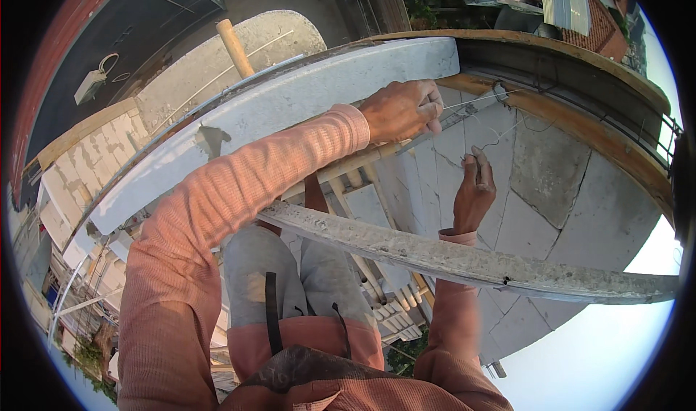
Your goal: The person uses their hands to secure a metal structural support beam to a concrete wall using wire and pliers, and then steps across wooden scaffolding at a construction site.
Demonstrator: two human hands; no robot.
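Note:
My left hand is closed at the far edge of a pale block ledge. A thin white string runs out from its fingers to the right, toward a brown wooden board. Lower and to the right, my right hand has its fingertips pinched together at a loose, curling length of thin string. It is reaching up past the far side of a narrow concrete beam, which crosses in front of my forearm. What lies inside the left fist is partly hidden.
A wall of light blocks rises on the right, with the brown wooden board along its edge. Bamboo poles stand below by my legs. A wooden post sticks up beyond the ledge. Ground and roofs show far below.

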